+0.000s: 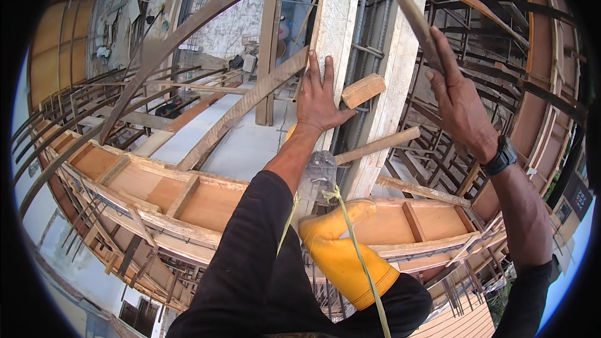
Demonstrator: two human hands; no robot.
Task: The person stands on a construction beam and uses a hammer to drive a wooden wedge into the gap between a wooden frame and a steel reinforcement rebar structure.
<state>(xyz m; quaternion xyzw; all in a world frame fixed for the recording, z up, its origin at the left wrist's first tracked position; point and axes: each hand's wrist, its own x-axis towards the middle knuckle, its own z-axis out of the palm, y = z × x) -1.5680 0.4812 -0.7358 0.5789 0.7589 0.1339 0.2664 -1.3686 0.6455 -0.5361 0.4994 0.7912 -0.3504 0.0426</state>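
Note:
My left hand lies open, fingers spread, on a pale, rough wooden board. Its thumb reaches toward a short wood block, which bridges the gap to a second pale board. Steel rebar stands in that gap. Raised at the right, my right hand is closed round the wooden handle of a hammer; the hammer's head is blurred at the top edge. Below the block, a round-ended wooden stick lies across the boards.
Plywood troughs with crosspieces curve across below my hands. A yellow boot and a greyish see-through bag tied with string are near my legs. Slanting planks stand at left; dense rebar and timbers fill the right.

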